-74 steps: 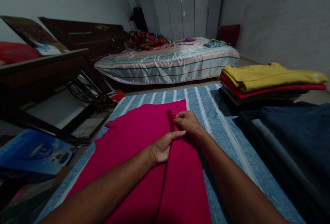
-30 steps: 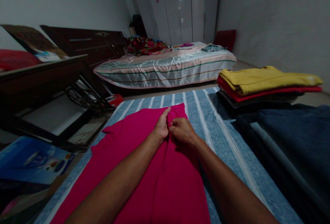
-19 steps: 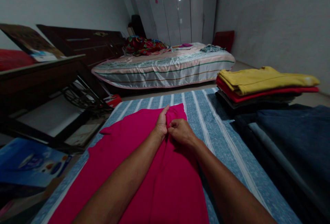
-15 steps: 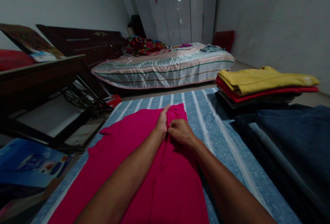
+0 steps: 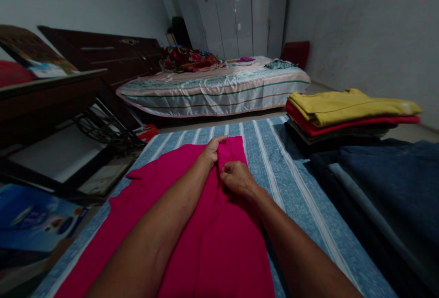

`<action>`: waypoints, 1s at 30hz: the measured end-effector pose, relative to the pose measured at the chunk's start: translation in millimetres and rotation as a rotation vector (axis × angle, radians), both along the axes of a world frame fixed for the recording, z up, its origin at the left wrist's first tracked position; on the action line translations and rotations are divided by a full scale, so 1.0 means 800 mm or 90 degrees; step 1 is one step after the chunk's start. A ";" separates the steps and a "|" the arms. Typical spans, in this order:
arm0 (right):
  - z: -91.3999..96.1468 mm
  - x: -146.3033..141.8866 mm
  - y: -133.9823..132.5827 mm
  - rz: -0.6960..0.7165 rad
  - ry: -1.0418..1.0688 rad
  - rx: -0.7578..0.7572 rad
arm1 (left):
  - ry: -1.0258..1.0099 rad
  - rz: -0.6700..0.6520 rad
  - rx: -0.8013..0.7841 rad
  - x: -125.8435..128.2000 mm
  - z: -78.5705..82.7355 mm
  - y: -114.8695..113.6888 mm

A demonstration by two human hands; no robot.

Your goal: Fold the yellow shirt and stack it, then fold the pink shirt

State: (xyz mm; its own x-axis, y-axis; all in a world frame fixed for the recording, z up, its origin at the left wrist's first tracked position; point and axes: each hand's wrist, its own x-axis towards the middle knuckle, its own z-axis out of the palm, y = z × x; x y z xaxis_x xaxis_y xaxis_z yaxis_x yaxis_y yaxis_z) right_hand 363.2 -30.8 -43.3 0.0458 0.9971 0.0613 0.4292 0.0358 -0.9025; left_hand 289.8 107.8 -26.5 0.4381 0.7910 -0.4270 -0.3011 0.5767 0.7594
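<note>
Fingers of the right hand [image 5: 237, 178] pinch a fold of the pink garment [image 5: 235, 243], spread beneath them on striped cloth [image 5: 288, 170]; the left hand [image 5: 213, 148] touches its far end (grip unclear).

Everything is borne by a blue cloth [image 5: 286, 193] with white stripes; its support is hidden. A pink garment [image 5: 236, 243] is spread on it. Along the cloth's right side, a far pile [image 5: 353, 109] is topped by yellow over red, a near pile [image 5: 387, 174] by denim.

Smooth matt cloth garment [image 5: 222, 247], glossy satiny bedspread [image 5: 212, 88]
</note>
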 end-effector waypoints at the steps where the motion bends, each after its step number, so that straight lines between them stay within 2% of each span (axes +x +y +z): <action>1: -0.001 0.000 0.000 -0.004 -0.002 0.002 | 0.026 -0.004 0.002 0.001 0.000 0.003; 5: -0.005 -0.001 0.001 -0.005 -0.003 0.014 | 0.115 -0.011 0.044 0.007 -0.002 0.010; 10: -0.006 -0.005 0.000 -0.006 0.031 0.014 | 0.220 0.020 0.160 0.015 -0.010 0.017; 15: -0.006 -0.008 0.000 -0.025 0.035 0.045 | 0.409 0.083 0.332 0.014 -0.017 0.032; 18: -0.008 -0.008 0.001 -0.031 0.018 0.051 | 0.531 0.075 0.445 0.013 -0.014 0.043; 22: -0.010 -0.007 0.002 -0.033 0.003 0.045 | 0.660 0.010 0.590 0.013 -0.007 0.047; 26: -0.008 -0.006 0.001 -0.025 -0.013 0.048 | 0.722 -0.054 0.735 0.018 -0.003 0.033; 28: -0.007 -0.005 0.000 -0.027 -0.019 0.038 | 0.785 -0.144 0.867 0.025 0.001 0.025; 30: -0.007 -0.006 -0.001 -0.025 -0.022 0.028 | 0.863 -0.274 1.017 0.036 0.006 0.020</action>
